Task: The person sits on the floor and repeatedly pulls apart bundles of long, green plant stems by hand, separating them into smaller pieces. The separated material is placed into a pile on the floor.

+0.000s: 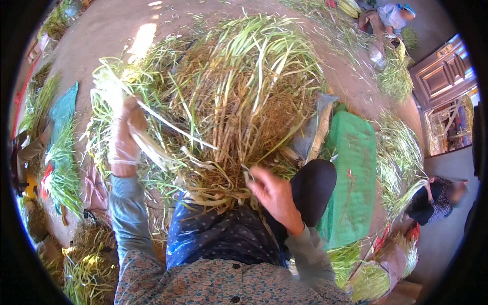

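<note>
My left hand (pixel 132 124), in a thin clear glove, grips a bunch of pale-stemmed green stalks (pixel 150 146). It is raised at the left side of the heap. Before me lies a large pile of long-leaved green plants (pixel 263 49), with brown, dry stems and withered leaves at the near end. My right hand (pixel 272 196) is bare, low over the near edge of the pile. A small shiny thing (pixel 246 167), possibly a blade, shows between its thumb and forefinger. Stripped leaves (pixel 213 198) lie against the dark dotted apron (pixel 236 232) on my lap.
A green woven sack (pixel 350 179) lies beside my right knee (pixel 316 190). More plant bundles (pixel 398 148) are on the floor to the right, near a seated person (pixel 434 202). Another person (pixel 392 19) is at the upper right. A teal sheet (pixel 63 110) lies at left.
</note>
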